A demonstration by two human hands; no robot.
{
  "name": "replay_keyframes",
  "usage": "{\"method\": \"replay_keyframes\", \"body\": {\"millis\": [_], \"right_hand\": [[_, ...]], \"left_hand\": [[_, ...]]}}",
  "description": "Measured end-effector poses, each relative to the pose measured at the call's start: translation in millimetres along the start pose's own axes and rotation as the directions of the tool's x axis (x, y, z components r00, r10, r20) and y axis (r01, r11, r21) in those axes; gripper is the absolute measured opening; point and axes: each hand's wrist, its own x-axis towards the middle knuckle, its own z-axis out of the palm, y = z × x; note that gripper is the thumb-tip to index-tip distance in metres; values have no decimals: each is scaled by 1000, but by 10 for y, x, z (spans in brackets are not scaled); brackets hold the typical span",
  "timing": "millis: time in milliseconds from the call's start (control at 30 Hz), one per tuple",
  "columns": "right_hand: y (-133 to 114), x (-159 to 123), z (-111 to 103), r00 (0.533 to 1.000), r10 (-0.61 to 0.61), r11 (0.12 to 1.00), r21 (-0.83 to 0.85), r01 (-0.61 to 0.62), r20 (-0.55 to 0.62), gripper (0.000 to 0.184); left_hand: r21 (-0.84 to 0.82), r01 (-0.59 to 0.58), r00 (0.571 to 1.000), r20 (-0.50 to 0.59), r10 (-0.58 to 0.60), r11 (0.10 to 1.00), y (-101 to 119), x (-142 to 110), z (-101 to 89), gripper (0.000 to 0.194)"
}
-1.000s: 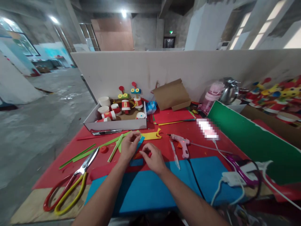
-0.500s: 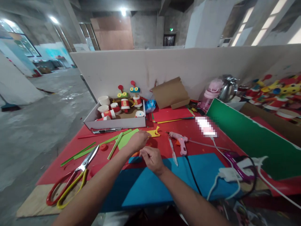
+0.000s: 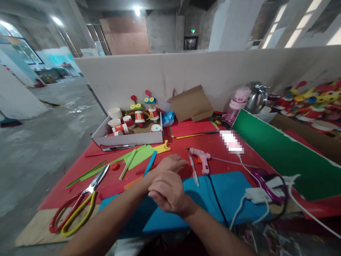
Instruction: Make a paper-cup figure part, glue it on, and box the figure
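Observation:
My left hand reaches over the red table sheet with its fingers stretched to the right, pointing at the pink glue gun but apart from it. Nearer to me, my right hand is curled closed in front of my left wrist; whatever its fingers hold is hidden. A blue paper strip and an orange paper piece lie by my left forearm. Behind them are a green paper sheet and a yellow paper piece. A white pen lies beside the glue gun.
Large scissors lie at left, near a utility knife. A white box holds paper cups and cup figures. A blue board lies at the front. Cables and a white adapter sit at right, beside a green-sided box.
My left hand has moved right, away from the yellow paper. My right hand has come nearer and lower. The blue strip and orange piece now show more fully.

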Motion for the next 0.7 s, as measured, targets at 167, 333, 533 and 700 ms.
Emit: {"method": "replay_keyframes", "body": {"millis": [167, 333, 533, 700], "right_hand": [[23, -79, -417, 992, 126, 934, -338, -116, 8, 18], [423, -307, -1067, 457, 828, 147, -661, -736, -325, 36], [643, -386, -1197, 283, 955, 130, -745, -654, -83, 34], [763, -263, -1116, 270, 959, 121, -747, -654, -82, 32]], "left_hand": [[185, -294, 941, 227, 250, 938, 277, 112, 246, 16], [219, -427, 889, 279, 363, 877, 390, 20, 136, 18], [-105, -90, 993, -80, 81, 990, 427, -389, -174, 12], [-884, 160, 811, -136, -570, 439, 395, -615, -298, 18]]}}
